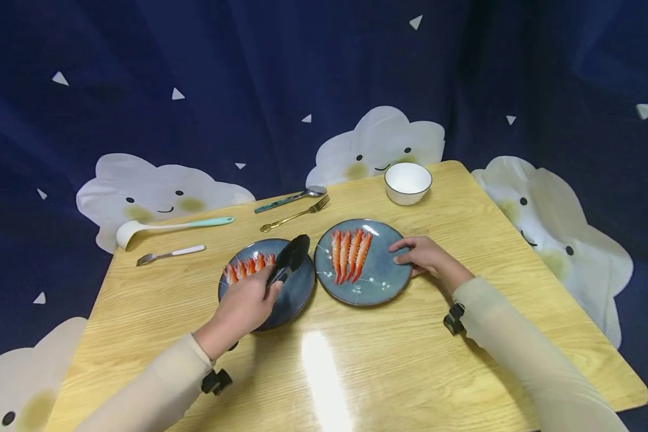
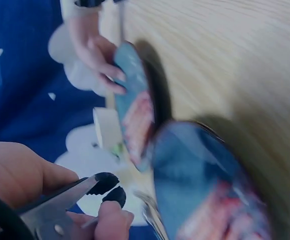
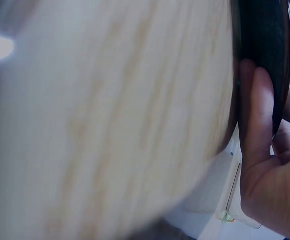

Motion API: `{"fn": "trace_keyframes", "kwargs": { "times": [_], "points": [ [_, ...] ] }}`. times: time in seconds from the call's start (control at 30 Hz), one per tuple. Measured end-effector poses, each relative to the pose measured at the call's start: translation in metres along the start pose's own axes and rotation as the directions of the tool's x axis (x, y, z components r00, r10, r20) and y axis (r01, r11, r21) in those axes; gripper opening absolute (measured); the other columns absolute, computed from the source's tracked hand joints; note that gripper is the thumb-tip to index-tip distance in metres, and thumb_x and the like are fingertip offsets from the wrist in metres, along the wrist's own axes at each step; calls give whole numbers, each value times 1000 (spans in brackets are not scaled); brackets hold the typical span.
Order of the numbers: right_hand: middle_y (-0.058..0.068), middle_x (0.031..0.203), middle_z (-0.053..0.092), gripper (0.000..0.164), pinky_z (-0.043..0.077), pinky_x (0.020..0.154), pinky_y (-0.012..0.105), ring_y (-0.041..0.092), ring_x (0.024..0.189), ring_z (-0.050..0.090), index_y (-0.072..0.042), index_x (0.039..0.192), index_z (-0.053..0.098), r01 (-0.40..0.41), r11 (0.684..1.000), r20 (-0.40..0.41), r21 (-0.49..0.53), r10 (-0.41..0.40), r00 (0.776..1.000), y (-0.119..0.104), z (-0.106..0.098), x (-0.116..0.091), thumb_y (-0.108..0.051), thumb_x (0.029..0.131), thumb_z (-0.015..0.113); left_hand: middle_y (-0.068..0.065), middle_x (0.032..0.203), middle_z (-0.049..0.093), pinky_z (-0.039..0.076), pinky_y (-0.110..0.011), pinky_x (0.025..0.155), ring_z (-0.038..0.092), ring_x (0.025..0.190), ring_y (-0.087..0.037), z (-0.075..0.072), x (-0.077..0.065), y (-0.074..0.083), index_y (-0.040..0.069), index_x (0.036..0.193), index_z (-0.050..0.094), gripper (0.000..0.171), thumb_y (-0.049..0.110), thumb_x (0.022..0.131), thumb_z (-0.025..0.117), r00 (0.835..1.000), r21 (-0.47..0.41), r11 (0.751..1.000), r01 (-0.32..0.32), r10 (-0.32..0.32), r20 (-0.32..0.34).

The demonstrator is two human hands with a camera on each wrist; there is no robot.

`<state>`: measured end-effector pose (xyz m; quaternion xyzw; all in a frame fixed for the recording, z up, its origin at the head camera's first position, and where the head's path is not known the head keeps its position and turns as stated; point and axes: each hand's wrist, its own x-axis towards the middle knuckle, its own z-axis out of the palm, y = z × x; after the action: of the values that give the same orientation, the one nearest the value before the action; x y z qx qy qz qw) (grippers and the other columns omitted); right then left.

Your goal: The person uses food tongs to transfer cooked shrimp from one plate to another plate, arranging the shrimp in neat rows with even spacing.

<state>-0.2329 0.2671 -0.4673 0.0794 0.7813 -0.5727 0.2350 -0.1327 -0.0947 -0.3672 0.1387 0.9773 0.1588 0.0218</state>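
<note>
Spanning the near tabletop (image 1: pixel 389 372) at about 8 and 4 o'clock in the head view are two pale sleeves (image 1: pixel 146 384), a small black device (image 1: pixel 216 381) at each wrist. The hands are apart from each other. The left hand (image 1: pixel 243 306) grips a pair of black-tipped tongs (image 1: pixel 291 261) above the left plate (image 1: pixel 291 300), the tips slightly parted, with nothing between them, over its 1 o'clock side. Red-and-white shrimp lie in a row (image 1: pixel 248 266) at that plate's 11 o'clock, partly hidden by the hand. The right hand (image 1: pixel 421 255) holds the right plate (image 1: pixel 380 264) by its 3 o'clock rim, fingers on both faces; whether the two plates touch, I cannot tell. Four shrimp (image 1: pixel 350 257) lie side by side toward this plate's 10 o'clock.

Farther out from the left plate, a white-handled fork (image 1: pixel 173 255) lies between 9 and 10 o'clock, a ladle (image 1: pixel 167 227) at 10, a gold fork (image 1: pixel 297 215) at 1, and a spoon (image 1: pixel 288 201) just beyond that fork. A white bowl (image 1: pixel 408 186) stands upright at the right plate's 1 o'clock. Behind everything hangs a dark blue curtain (image 1: pixel 248 72) with smiling clouds (image 1: pixel 380 144).
</note>
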Motion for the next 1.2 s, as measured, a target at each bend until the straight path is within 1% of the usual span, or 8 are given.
{"fn": "trace_keyframes", "kwargs": {
  "times": [0.27,0.47,0.67,0.77,0.93,1.03,1.1,1.2],
  "points": [
    [14,96,54,38,49,54,38,19,59,60,-3,110,56,8,1000,10,12,-9,1000,0,-1,0,-6,74,67,-14,81,59,42,-41,53,57,65,-26,-3,-32,-32,-5,113,48,43,30,88,49,996,96,991,92,-90,-19],
    [13,96,54,38,49,52,37,18,58,60,-4,111,56,5,1000,8,-7,-5,1000,1,-3,-1,-8,75,67,-20,74,56,43,-42,47,57,60,-31,1,-44,-33,-12,110,48,48,30,87,49,997,168,983,68,-60,-51],
    [12,94,54,37,49,51,37,18,58,59,-4,110,56,13,1000,6,-4,-13,1000,2,-1,0,-7,75,67,-15,61,49,39,-38,38,52,46,-27,9,-49,-32,-12,99,52,44,29,85,53,997,263,964,41,-22,-74],
    [12,93,54,37,49,52,37,18,58,60,-4,110,57,9,1000,5,-2,-9,1000,2,-1,1,-7,75,67,-12,57,46,38,-37,36,49,43,-25,12,-48,-30,-10,91,53,39,29,84,54,998,263,964,35,-19,-63],
    [12,93,55,36,49,52,37,18,57,59,-4,109,57,2,1000,-1,4,-2,1000,1,-2,1,-6,74,67,-14,62,52,40,-38,42,53,50,-26,10,-43,-24,-10,94,54,40,29,86,51,1000,206,978,17,-18,1],
    [12,92,55,38,49,52,37,18,57,59,-2,110,56,7,1000,7,10,-8,1000,1,-1,0,-5,74,67,-14,64,55,41,-38,46,55,54,-25,4,-41,-23,-10,96,55,44,33,87,50,997,175,984,45,-55,57],
    [13,92,55,39,49,53,37,18,58,60,-1,110,56,10,1000,12,15,-10,1000,0,-1,0,-5,74,67,-13,65,54,41,-37,47,55,56,-24,-1,-40,-23,-9,96,55,50,39,86,50,989,156,984,86,-103,109],
    [12,92,55,38,49,52,37,19,57,60,-2,110,56,3,1000,9,25,-3,1000,1,-2,1,-5,73,68,-11,70,55,42,-37,51,55,61,-24,-7,-39,-24,-7,97,54,68,59,78,48,963,128,978,165,-187,193]
  ]
}}
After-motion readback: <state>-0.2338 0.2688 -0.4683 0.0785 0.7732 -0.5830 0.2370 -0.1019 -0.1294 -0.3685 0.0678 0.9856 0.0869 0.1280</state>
